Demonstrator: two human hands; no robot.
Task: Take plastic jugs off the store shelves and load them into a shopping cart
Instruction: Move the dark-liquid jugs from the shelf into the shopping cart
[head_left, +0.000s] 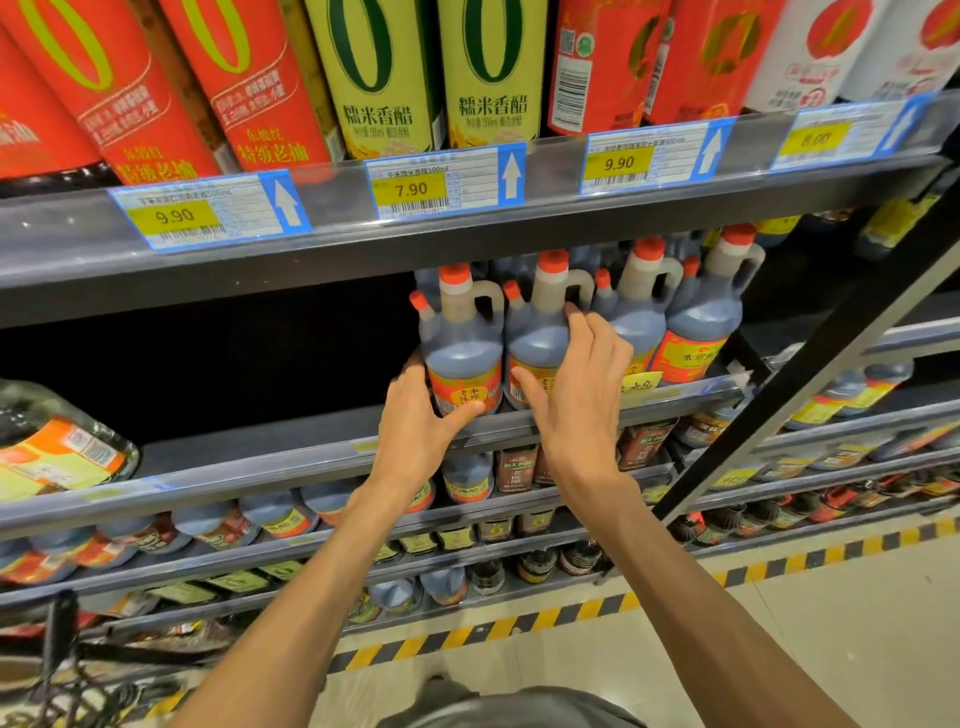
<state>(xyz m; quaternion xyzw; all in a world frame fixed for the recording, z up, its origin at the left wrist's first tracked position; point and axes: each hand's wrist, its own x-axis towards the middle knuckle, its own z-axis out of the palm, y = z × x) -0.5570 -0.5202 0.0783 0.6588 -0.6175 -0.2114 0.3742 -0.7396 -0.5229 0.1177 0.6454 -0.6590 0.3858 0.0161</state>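
Two bare hands are reaching to a row of plastic jugs standing upright at the front edge of the middle shelf (291, 457). The left hand (415, 421) is cupping the leftmost jug (462, 343) low on its body: the thumb is lying across the bottom of the orange label while the other fingers are passing behind the jug's left side, out of view. The right hand (576, 384) is lying on the second jug (540, 338), fingers straight and slightly spread, the fingertips touching just under the moulded loop handle and the thumb pointing left across the label; nothing is being pinched. Two further jugs (701, 312) are standing to the right, touching one another. Each jug is showing a rounded, translucent body filled with dark liquid, a paler neck, a red screw cap and a glossy orange-and-yellow label. Above, a grey shelf rail is carrying a yellow price tag (410, 189) under tall red and green bottles (384, 78). At lower left, a dark wire cart (57, 670) is partly visible.
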